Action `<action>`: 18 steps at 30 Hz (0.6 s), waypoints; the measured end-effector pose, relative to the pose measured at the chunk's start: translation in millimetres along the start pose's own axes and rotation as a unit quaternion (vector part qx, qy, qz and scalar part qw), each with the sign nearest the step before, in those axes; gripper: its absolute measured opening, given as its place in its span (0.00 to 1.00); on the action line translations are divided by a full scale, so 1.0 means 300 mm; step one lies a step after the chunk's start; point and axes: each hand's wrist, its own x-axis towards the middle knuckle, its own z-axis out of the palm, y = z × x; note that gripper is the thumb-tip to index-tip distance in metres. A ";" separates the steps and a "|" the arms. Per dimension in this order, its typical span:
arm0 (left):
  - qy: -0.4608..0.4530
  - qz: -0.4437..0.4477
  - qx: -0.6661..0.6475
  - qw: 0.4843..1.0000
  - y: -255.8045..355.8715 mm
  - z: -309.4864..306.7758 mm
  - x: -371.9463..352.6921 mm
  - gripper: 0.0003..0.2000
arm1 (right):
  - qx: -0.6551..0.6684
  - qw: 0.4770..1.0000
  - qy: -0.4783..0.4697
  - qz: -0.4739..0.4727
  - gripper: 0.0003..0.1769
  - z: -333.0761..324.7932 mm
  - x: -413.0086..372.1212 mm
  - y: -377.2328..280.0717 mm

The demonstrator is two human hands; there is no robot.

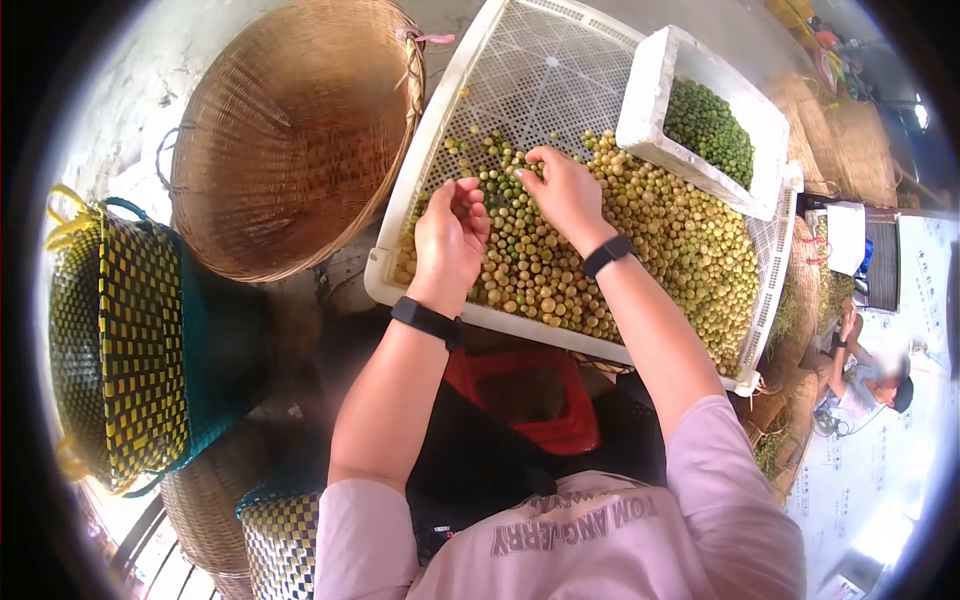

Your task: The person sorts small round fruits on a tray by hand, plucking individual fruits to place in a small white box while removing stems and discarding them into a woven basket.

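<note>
My left hand (451,234) hovers palm turned inward over the left part of a white perforated tray (560,60), its fingers curled; whether it holds anything is hidden. Beside it on the right, my right hand (568,196) reaches over the tray with thumb and index finger apart, nothing visible between them. Small round yellow-green fruits (670,235) cover much of the tray, with some greener ones between my hands. A white foam box (650,110) of small green fruits (708,130) rests on the tray's far right corner.
A large wicker basket (300,130) stands left of the tray. Yellow-and-black woven baskets (143,350) are at the far left. Under the tray's near edge is a red stool (575,420). Another person (860,385) is at the far right, near more baskets.
</note>
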 end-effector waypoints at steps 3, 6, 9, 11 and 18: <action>0.003 0.002 -0.013 1.000 0.026 -0.008 0.012 0.11 | 0.032 0.998 -0.041 0.037 0.11 0.018 0.024 0.000; -0.010 -0.012 0.040 0.999 0.015 0.006 0.010 0.10 | 0.406 0.897 -0.073 0.157 0.11 0.023 0.026 0.026; -0.092 -0.016 0.218 0.971 -0.027 0.036 -0.018 0.11 | 0.634 0.684 -0.171 0.316 0.06 -0.124 -0.023 -0.040; -0.105 -0.045 0.218 0.969 -0.040 0.061 -0.036 0.11 | 0.646 0.673 -0.171 0.317 0.06 -0.152 -0.053 -0.057; -0.180 -0.078 0.145 0.970 -0.070 0.063 -0.039 0.09 | 0.657 0.675 -0.183 0.281 0.09 -0.194 -0.116 -0.056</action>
